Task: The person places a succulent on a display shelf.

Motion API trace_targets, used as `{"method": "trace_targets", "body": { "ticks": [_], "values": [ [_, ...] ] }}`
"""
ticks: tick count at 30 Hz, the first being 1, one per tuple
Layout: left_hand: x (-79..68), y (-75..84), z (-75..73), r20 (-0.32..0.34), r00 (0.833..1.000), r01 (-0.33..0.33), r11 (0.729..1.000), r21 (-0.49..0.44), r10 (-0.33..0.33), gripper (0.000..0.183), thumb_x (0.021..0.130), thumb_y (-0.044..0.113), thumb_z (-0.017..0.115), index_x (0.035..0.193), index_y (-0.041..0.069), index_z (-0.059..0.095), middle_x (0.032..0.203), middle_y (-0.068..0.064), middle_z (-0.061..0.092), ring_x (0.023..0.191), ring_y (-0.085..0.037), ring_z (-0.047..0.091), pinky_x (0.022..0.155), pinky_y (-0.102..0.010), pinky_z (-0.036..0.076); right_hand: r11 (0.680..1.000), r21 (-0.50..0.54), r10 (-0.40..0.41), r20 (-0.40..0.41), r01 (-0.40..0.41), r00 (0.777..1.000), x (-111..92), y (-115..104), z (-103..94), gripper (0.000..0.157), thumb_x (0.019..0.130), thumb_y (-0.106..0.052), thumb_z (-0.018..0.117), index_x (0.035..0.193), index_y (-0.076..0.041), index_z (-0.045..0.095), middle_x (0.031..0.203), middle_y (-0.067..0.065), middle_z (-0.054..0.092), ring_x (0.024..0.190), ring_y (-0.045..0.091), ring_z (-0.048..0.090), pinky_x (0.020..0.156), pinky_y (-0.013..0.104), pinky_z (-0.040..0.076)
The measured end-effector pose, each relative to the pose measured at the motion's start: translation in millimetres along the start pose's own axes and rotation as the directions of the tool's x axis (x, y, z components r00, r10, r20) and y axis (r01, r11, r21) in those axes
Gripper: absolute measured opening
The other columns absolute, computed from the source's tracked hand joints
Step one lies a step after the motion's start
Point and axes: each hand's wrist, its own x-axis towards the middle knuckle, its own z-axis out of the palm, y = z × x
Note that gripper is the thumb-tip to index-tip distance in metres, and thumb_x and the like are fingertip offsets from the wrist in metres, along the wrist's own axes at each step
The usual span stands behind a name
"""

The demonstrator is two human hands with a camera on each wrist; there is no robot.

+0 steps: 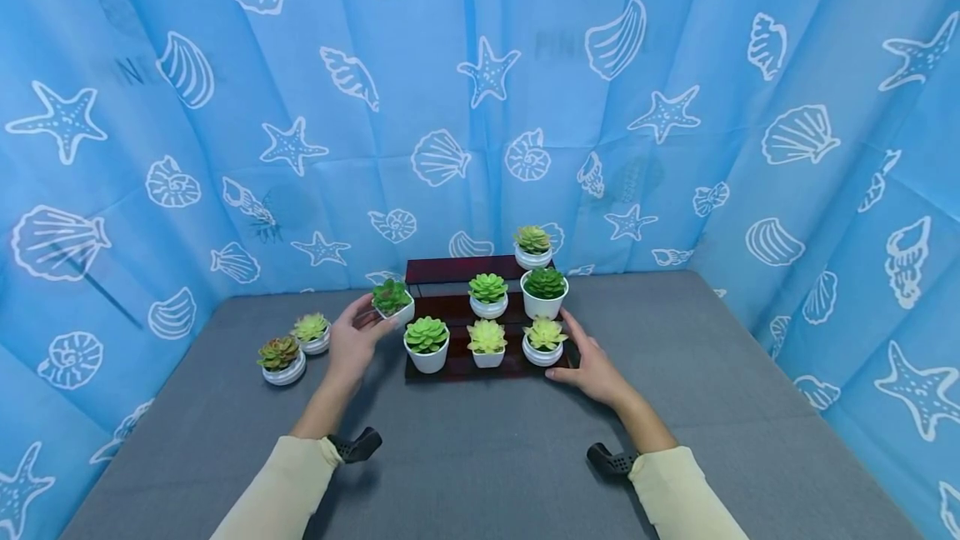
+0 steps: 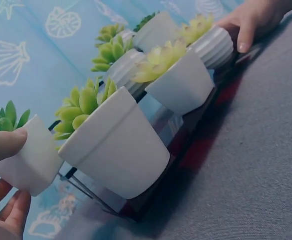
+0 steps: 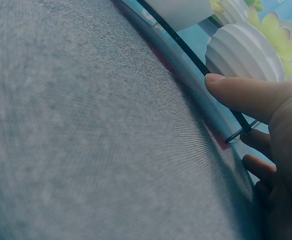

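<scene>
A potted succulent (image 1: 392, 298) with dark green leaves and a white, square-looking pot is pinched between the thumb and fingers of my left hand (image 1: 354, 342). It is tilted, at the left end of a dark red tiered stand (image 1: 450, 271). My right hand (image 1: 596, 371) grips the stand's lower right end. In the right wrist view the thumb (image 3: 235, 92) lies on the shelf's front edge and the other fingers curl beneath it. Beside that thumb is a ribbed white pot (image 3: 243, 50) with a yellow-green succulent. A round white pot (image 2: 118, 150) stands nearest the left hand.
Several more potted succulents stand on the tiers, including a yellow-green one (image 1: 487, 340) at the front and one on top (image 1: 532, 244). Left of the stand, a reddish succulent (image 1: 281, 357) and a pale green one (image 1: 311, 330) sit on the grey cloth (image 1: 480, 457). A blue curtain (image 1: 487, 132) hangs behind.
</scene>
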Motion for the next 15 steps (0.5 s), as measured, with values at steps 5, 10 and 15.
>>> {"method": "trace_targets", "body": {
  "ticks": [5,10,15],
  "values": [
    [6.1,0.4,2.1,0.088,0.996,-0.005,1.000,0.019,0.003,0.063,0.085,0.014,0.077,0.140,0.004,0.049,0.133,-0.018,0.052,0.121,-0.032,0.051,0.101,-0.041,0.044,1.000,-0.004,0.005,0.004,-0.005,1.000,0.2,0.5,0.1,0.105,0.079,-0.023,0.082,0.157,-0.014,0.013,0.149,0.026,0.034,0.130,0.045,0.036,0.101,0.066,0.030],
    [11.9,4.2,3.8,0.171,0.985,0.001,1.000,0.031,-0.006,0.063,0.086,0.013,0.075,0.142,0.004,0.048,0.135,-0.019,0.051,0.123,-0.035,0.050,0.101,-0.047,0.043,1.000,0.000,0.016,0.005,-0.016,1.000,0.0,0.4,0.3,0.104,0.079,-0.024,0.082,0.157,-0.015,0.013,0.150,0.025,0.033,0.131,0.045,0.036,0.101,0.067,0.030],
    [14.6,8.2,7.5,0.219,0.975,0.021,1.000,0.016,-0.024,0.063,0.088,0.013,0.074,0.144,0.004,0.045,0.139,-0.021,0.047,0.127,-0.037,0.046,0.103,-0.049,0.041,1.000,-0.002,0.012,0.001,-0.012,1.000,-0.2,-0.6,0.0,0.104,0.079,-0.024,0.082,0.157,-0.014,0.014,0.150,0.026,0.033,0.130,0.045,0.036,0.101,0.067,0.031]
  ]
}}
